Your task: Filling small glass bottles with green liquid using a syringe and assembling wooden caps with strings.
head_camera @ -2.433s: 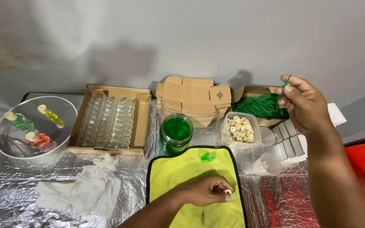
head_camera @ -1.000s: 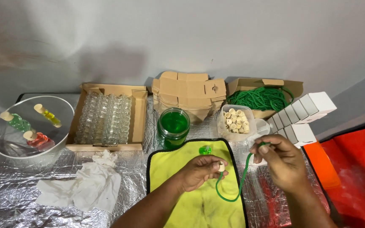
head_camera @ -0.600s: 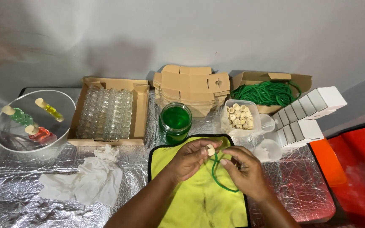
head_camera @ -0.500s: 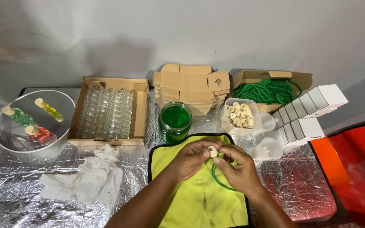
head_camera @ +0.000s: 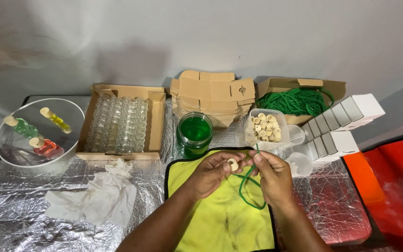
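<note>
Centrally, over the yellow cloth [head_camera: 220, 219]: left hand [head_camera: 213, 171] pinches a small cork [head_camera: 232, 164]. Right hand [head_camera: 272, 175] grips a green cord [head_camera: 244, 189], its end beside the cork.

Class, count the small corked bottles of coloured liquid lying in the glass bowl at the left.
3, all in the glass bowl: green bottle at the back left, yellow bottle at the back right, red bottle in front. None seems hidden.
</note>
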